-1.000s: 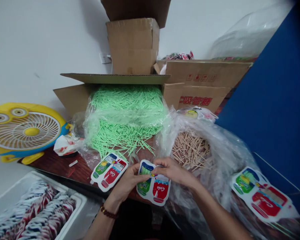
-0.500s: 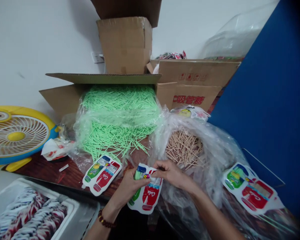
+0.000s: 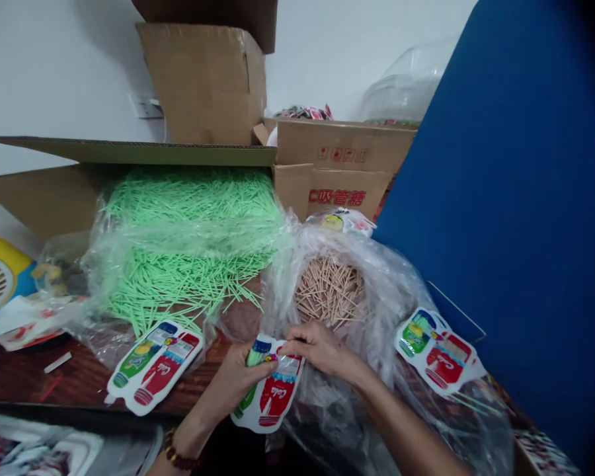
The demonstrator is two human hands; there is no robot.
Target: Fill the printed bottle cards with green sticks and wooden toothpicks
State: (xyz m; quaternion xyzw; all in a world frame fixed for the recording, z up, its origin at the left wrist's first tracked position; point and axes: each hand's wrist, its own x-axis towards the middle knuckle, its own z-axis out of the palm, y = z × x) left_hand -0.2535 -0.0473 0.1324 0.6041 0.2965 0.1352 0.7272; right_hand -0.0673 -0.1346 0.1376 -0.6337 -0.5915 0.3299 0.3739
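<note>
My left hand [image 3: 240,375] grips the left side of a bottle-shaped candy packet [image 3: 272,395], thumb lying across its front. The packet is white with a green half and a red "Cola" half; green sticks show in its upper left window. At its top edge, the fingers of my right hand [image 3: 311,349] are pinched together; whether they hold anything besides the packet's edge is hidden. Behind my right hand lies a heap of brown sticks [image 3: 330,291] in clear plastic. Green sticks [image 3: 188,277] spill from an open carton behind my left hand.
Similar packets lie on the table to the left [image 3: 156,367] and right [image 3: 439,350]. A white tub [image 3: 86,449] of packets stands low at left. A blue panel [image 3: 506,198] rises at right. Cardboard boxes [image 3: 347,149] stand behind, and a yellow fan [image 3: 2,277] is at far left.
The view has turned right, so everything sits further left in the picture. Both hands keep their places on the packet, which is tilted slightly more.
</note>
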